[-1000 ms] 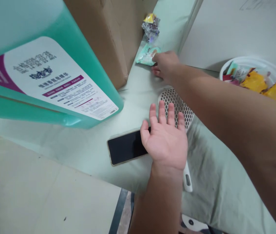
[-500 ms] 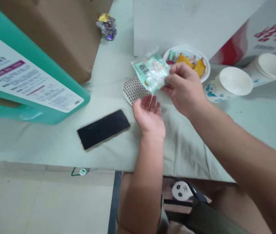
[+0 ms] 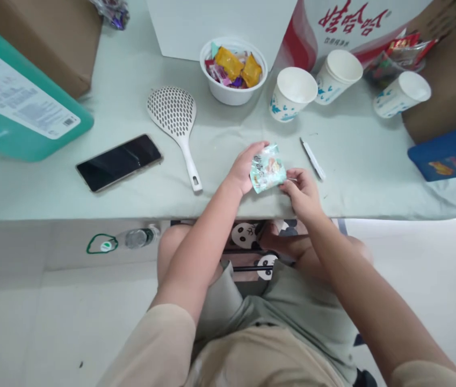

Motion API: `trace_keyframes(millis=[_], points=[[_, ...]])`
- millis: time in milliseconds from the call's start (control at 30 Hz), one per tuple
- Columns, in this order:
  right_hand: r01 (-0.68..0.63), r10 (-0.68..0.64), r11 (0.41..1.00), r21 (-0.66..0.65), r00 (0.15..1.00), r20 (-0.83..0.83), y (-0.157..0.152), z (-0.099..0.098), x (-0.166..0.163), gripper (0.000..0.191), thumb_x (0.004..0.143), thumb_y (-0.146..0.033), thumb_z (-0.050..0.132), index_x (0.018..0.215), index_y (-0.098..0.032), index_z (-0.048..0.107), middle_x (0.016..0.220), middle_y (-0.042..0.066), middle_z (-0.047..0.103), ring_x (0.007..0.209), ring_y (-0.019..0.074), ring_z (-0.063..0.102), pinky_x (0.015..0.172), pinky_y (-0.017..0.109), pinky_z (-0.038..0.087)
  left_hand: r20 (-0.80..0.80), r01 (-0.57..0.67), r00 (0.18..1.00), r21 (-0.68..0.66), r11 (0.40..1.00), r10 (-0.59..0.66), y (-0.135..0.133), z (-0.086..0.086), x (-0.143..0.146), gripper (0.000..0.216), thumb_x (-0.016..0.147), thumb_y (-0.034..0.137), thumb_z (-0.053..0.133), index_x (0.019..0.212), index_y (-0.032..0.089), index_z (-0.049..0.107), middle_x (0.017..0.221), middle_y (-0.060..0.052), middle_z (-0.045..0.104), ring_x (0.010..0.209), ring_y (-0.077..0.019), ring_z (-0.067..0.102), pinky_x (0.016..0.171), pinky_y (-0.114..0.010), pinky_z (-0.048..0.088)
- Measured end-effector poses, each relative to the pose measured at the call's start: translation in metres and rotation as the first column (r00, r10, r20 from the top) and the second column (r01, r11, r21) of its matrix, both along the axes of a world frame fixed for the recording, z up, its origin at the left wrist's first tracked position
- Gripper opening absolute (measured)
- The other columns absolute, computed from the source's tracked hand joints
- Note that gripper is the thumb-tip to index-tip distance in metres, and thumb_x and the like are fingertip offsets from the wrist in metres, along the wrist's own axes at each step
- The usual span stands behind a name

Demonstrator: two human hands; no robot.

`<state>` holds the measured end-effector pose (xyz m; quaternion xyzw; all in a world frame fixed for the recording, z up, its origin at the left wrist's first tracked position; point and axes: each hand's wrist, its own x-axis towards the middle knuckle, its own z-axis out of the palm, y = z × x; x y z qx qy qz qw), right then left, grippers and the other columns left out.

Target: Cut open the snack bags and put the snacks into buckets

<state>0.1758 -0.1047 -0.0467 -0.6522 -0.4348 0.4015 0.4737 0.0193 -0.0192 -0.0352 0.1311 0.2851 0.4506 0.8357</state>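
Note:
A small pale-green snack packet (image 3: 267,172) is held between both hands just above the near edge of the table (image 3: 211,123). My left hand (image 3: 245,171) grips the packet's left side with curled fingers. On the packet's right edge, my right hand (image 3: 301,191) pinches with thumb and fingers. A white slotted spoon (image 3: 176,119) lies to the left of the hands, and a black phone (image 3: 118,162) rests further left. A white pen-like stick (image 3: 312,158) sits just right of the packet.
A white bowl (image 3: 233,94) of wrapped sweets stands at the back. Three paper cups (image 3: 292,92) lie to its right, by a red-and-white box (image 3: 348,24). A teal container (image 3: 14,107) and cardboard box (image 3: 42,43) fill the left. A blue box (image 3: 449,153) lies right.
My right hand picked the packet up from the far corner and brought it to the near table edge. My left hand left the phone and took hold of the packet. The view swung right.

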Motion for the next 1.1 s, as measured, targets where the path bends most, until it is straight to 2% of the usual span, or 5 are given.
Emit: trace_keyframes(millis=[300, 467, 567, 700, 1100], points=[[-0.001, 0.000, 0.999, 0.044, 1.000, 0.022, 0.003, -0.009, -0.007, 0.026, 0.071, -0.034, 0.070, 0.091, -0.024, 0.055, 0.077, -0.004, 0.061, 0.064, 0.0114, 0.060, 0.059, 0.027, 0.051, -0.063, -0.039, 0.997, 0.141, 0.989, 0.048, -0.010, -0.008, -0.002, 0.023, 0.088, 0.030, 0.075, 0.109, 0.025, 0.067, 0.100, -0.002, 0.073, 0.121, -0.0268, 0.071, 0.109, -0.045, 0.051], [0.039, -0.038, 0.994, 0.106, 0.999, -0.008, 0.003, -0.013, -0.005, 0.020, 0.074, -0.029, 0.065, 0.091, -0.025, 0.055, 0.075, -0.003, 0.061, 0.062, 0.0131, 0.061, 0.054, 0.028, 0.050, -0.044, 0.019, 0.999, 0.170, 0.985, -0.012, -0.012, -0.008, -0.006, 0.032, 0.094, 0.011, 0.052, 0.121, 0.022, 0.065, 0.117, -0.003, 0.073, 0.133, -0.0280, 0.067, 0.115, -0.047, 0.050], [0.026, -0.025, 0.988, 0.152, 1.000, -0.014, 0.003, -0.017, -0.001, 0.019, 0.076, -0.027, 0.064, 0.092, -0.026, 0.055, 0.076, -0.001, 0.061, 0.063, 0.0149, 0.062, 0.053, 0.030, 0.050, -0.057, -0.018, 0.998, 0.126, 0.992, 0.025, -0.009, -0.008, -0.002, 0.048, 0.093, 0.001, 0.043, 0.134, 0.021, 0.059, 0.132, -0.004, 0.072, 0.142, -0.0271, 0.061, 0.119, -0.045, 0.049], [-0.016, 0.015, 0.983, 0.182, 1.000, 0.007, 0.002, -0.021, 0.001, 0.019, 0.079, -0.028, 0.065, 0.094, -0.026, 0.053, 0.080, 0.000, 0.062, 0.067, 0.0172, 0.063, 0.058, 0.033, 0.052, -0.054, -0.132, 0.990, -0.010, 0.991, 0.132, -0.006, -0.006, 0.006, 0.049, 0.104, 0.018, 0.047, 0.153, 0.023, 0.049, 0.156, -0.004, 0.060, 0.152, -0.0271, 0.050, 0.122, -0.043, 0.048], [-0.043, 0.034, 0.985, 0.167, 0.998, 0.053, -0.001, -0.015, -0.003, 0.023, 0.079, -0.037, 0.068, 0.093, -0.025, 0.054, 0.079, 0.000, 0.060, 0.068, 0.0156, 0.060, 0.063, 0.033, 0.052, -0.006, -0.080, 0.997, 0.017, 0.997, 0.081, -0.007, -0.001, 0.005, 0.028, 0.107, 0.034, 0.046, 0.116, 0.014, 0.064, 0.138, -0.007, 0.068, 0.152, -0.0321, 0.050, 0.115, -0.044, 0.054]])
